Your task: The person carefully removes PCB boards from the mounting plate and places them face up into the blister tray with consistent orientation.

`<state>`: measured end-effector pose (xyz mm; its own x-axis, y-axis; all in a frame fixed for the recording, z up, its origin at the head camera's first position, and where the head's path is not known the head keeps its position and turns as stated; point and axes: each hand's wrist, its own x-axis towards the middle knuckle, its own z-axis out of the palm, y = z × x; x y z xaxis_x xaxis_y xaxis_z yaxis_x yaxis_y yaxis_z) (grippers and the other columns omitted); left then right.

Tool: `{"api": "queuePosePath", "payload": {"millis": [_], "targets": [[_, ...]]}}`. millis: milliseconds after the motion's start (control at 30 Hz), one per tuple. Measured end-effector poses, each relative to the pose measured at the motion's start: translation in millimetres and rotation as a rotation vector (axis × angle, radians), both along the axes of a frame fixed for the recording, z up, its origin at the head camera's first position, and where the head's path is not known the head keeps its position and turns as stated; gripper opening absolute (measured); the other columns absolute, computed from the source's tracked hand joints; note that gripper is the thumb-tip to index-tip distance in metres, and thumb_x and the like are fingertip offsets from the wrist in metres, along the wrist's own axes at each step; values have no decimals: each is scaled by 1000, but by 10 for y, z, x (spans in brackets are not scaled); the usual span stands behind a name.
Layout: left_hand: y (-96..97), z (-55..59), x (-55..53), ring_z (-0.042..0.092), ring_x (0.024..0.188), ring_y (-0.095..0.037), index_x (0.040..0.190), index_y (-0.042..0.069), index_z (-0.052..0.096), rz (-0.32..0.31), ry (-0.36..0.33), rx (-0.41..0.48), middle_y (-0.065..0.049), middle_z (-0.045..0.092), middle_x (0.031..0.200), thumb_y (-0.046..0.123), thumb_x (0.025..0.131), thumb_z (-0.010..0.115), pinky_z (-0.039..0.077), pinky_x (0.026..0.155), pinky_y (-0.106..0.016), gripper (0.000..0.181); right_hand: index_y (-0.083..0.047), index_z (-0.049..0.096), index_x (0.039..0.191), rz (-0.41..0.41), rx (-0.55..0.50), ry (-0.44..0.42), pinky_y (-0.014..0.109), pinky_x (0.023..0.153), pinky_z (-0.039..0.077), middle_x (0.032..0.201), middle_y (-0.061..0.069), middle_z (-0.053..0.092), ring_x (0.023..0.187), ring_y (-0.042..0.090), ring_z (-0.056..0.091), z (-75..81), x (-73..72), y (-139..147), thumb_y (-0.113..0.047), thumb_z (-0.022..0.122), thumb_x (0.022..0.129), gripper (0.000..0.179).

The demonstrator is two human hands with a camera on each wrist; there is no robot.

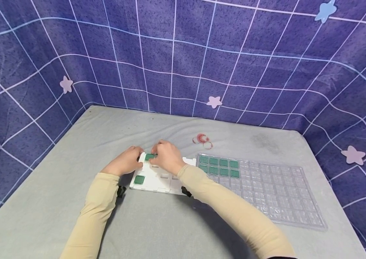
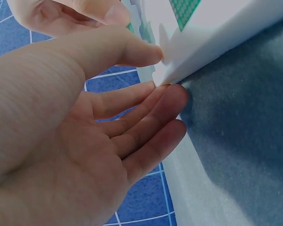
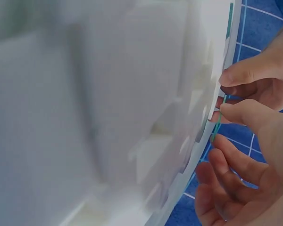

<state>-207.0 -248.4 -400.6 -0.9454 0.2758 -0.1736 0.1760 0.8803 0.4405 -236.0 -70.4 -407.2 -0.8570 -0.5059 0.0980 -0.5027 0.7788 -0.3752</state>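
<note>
A white tray (image 1: 153, 181) with shallow recesses lies on the grey cloth. My left hand (image 1: 126, 160) holds it by its left end, thumb on the top face and fingers at the edge, as the left wrist view shows. At the tray's far left corner my right hand (image 1: 169, 157) pinches a small green circuit board (image 1: 149, 157) between thumb and fingers. In the right wrist view this board (image 3: 218, 123) appears edge-on, over the tray's edge. A second green circuit board (image 1: 139, 180) lies at the tray's near left corner.
Right of the white tray lies a clear plastic tray (image 1: 277, 187) of many small pockets; several green circuit boards (image 1: 223, 163) fill its far left pockets. My right forearm crosses over its near left part. Red ring marks (image 1: 202, 139) stain the cloth behind. A purple curtain (image 1: 183, 57) encloses the table.
</note>
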Motion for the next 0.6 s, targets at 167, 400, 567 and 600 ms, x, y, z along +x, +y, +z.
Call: {"api": "queuePosePath", "payload": {"millis": [167,400,567,600], "targets": [[3,0,-5,53,126,-45,135,-19,49,3,-4,5,-35,53,136,6,93,63,45,107,-55,51,-17,78,109,-9,-1,-8,29,76,56,105,-2,69,91,15,69,16,-3,57,-35,82,84,31],[-12,-10,-8,51,129,-46,135,-19,50,0,0,12,-35,52,138,5,92,63,44,109,-56,50,-19,79,108,-8,10,25,28,73,55,102,-3,69,90,15,69,35,8,127,-36,82,84,30],[-10,-23,-18,50,131,-46,135,-19,51,-2,8,13,-35,52,139,5,92,62,43,110,-56,50,-18,79,107,-2,7,37,28,73,55,101,-3,69,90,15,68,58,35,170,-34,82,83,29],[-10,-24,-18,50,131,-46,135,-19,51,-2,8,10,-34,52,139,5,92,62,42,111,-56,50,-18,79,108,1,6,36,28,73,55,101,-2,69,90,14,68,65,43,180,-34,82,83,29]]}}
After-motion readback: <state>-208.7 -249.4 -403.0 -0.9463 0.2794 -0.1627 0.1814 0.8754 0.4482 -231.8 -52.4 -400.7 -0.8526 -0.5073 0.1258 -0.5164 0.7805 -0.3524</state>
